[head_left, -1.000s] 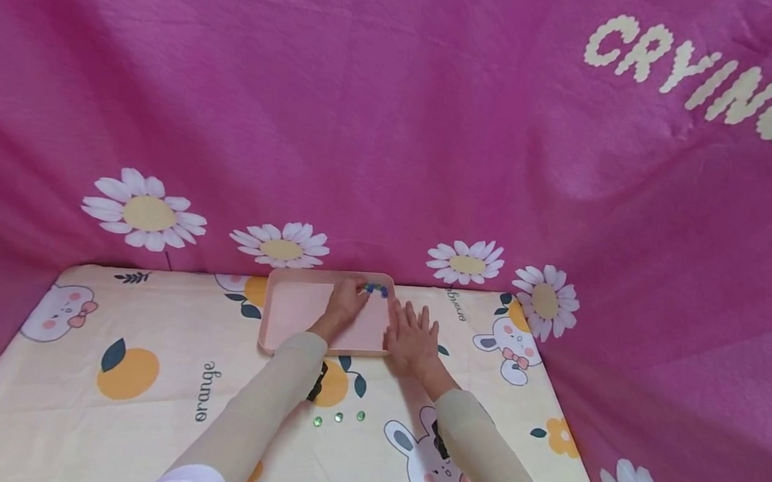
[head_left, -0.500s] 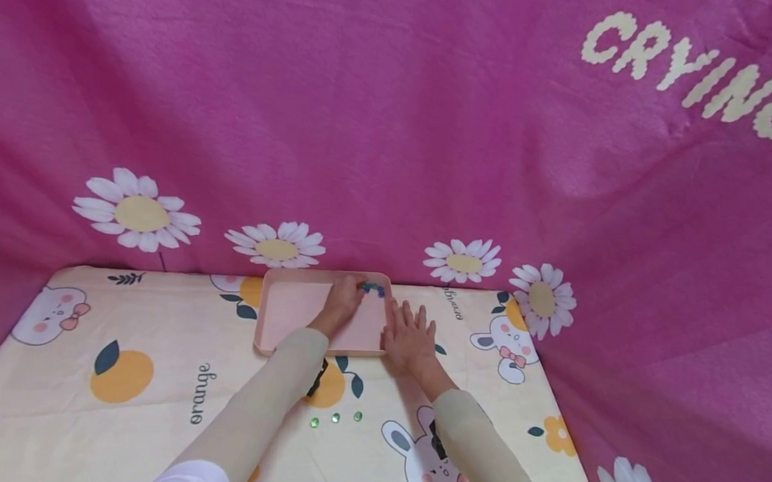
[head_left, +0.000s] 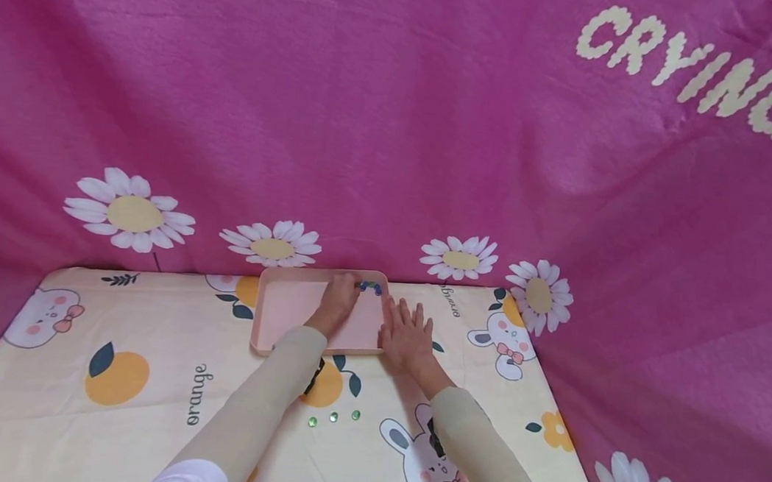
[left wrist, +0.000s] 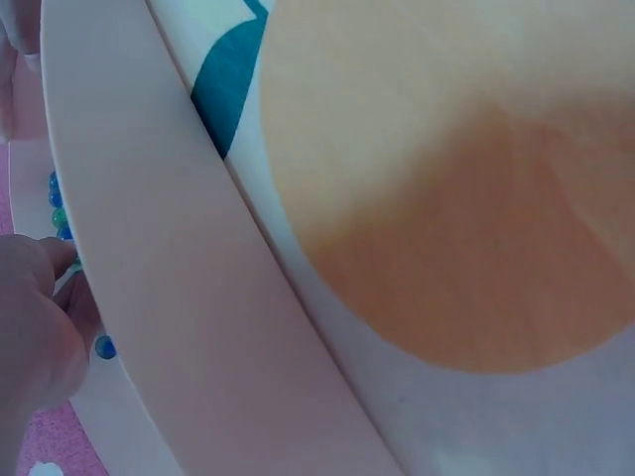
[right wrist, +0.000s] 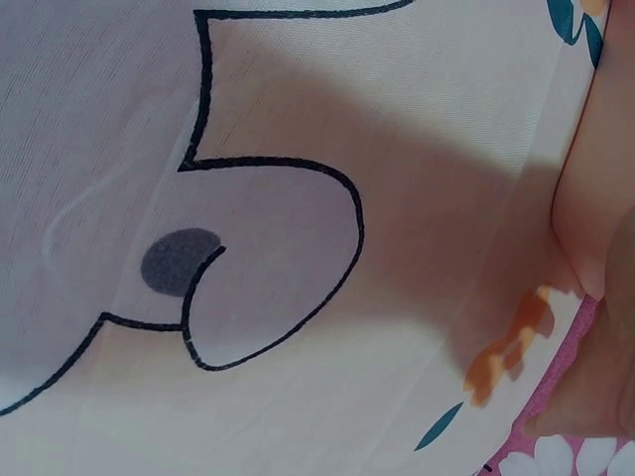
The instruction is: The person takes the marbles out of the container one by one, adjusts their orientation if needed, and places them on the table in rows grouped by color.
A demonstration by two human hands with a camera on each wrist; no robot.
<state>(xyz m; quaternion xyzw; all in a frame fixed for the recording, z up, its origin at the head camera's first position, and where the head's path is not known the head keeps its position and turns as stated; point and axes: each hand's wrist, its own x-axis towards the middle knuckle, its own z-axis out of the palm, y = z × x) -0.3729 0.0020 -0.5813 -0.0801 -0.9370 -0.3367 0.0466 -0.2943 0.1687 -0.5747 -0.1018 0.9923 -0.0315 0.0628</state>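
Inside a shallow pink tray [head_left: 287,344], my left hand [head_left: 337,301] reaches to the far wall, right of the middle. Its thumb and index finger pinch a small green glass bead [left wrist: 76,266], mostly covered by the fingertips. Right beside them, a curved row of blue and green glass beads [head_left: 371,285] runs into the tray's far right corner. One blue bead [left wrist: 105,347] lies on the other side of the hand in the left wrist view. My right hand [head_left: 409,341] rests with straight, spread fingers against the tray's right side.
Three green glass beads [head_left: 333,417] lie in a line on the patterned tablecloth [head_left: 176,316], on the near side of the tray. A pink daisy-print curtain [head_left: 367,122] hangs directly behind the tray and along both sides of the table.
The head view has drifted slightly, so everything sits a little further left. My left fingers have drawn closer together by the bead row. My right hand stays at the tray's side.
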